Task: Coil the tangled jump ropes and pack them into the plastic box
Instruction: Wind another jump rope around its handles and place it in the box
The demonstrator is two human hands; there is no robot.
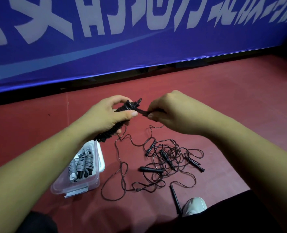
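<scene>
Left hand (109, 115) grips black bundle (112, 130), cord wound tight round the handles, held above the floor (240, 132), far of the plastic box (92, 184). Left fingers (131, 113) curled round it, thumb pressing on top. Right hand (169, 110) fingers (152, 116) pinched on the rope end (142, 112) coming off the bundle top, likely the tuck or tie-off.

Trailing cord (122, 167) drops from the hands in loops to the floor, runs right toward the tangled pile (171, 158).

Risks:
- Pinch slips, or the end isn't tucked, and the wraps spring loose.
- Trailing cord may be caught in the pile. Pulling would tighten knots or drag the handles along.
- Loose handle (175, 199) lies near, just beside the shoe (195, 206), so it could get stepped on.
- Box already holds grey coils (82, 163). Room looks limited, and a bulky bundle may not seat flat.
</scene>
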